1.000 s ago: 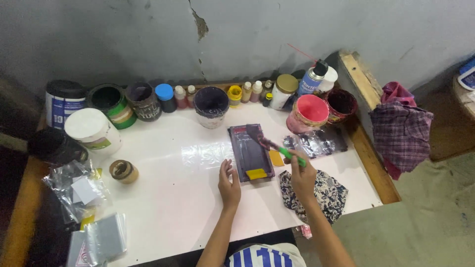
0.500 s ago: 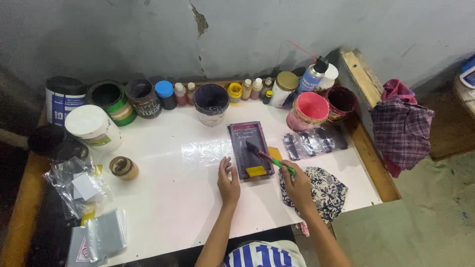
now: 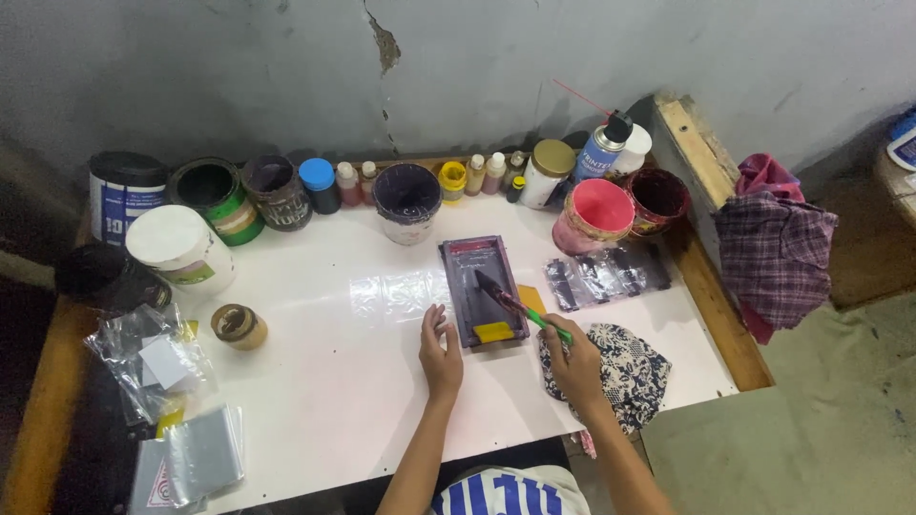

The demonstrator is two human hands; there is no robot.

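A small dark purple-framed screen (image 3: 484, 289) is lying flat on the white worktop (image 3: 315, 381), just in front of the person, with a yellow patch (image 3: 493, 332) showing at its near end. The frame is being steadied at its near left corner by the left hand (image 3: 441, 351), whose fingers are spread apart and resting flat, touching the frame's edge and the worktop beside it. A green-handled tool (image 3: 525, 309) is being gripped by the right hand (image 3: 573, 360), the fingers closed around the handle's near end, and its dark red-stained tip is being held on the mesh near the middle of the screen. A blue and white patterned cloth (image 3: 625, 370) is lying under and just right of the right hand. Sheets of clear film with dark print (image 3: 608, 277) are lying to the right of the screen, near a pink paint pot (image 3: 593, 216) and a dark red pot (image 3: 656, 197). A row of small bottles (image 3: 482, 175), a purple-stained pot (image 3: 407, 199), a blue-capped jar (image 3: 319, 183) and a spray can (image 3: 601, 149) is being kept along the grey wall (image 3: 239, 67). At the left, a white-lidded tub (image 3: 179, 248), a green-banded tin (image 3: 214, 197) and a small round brown jar (image 3: 237, 325) are standing, and clear plastic bags (image 3: 157, 362) are lying near the left edge. A checked cloth (image 3: 773, 253) is hanging over something beyond the worktop's right side.
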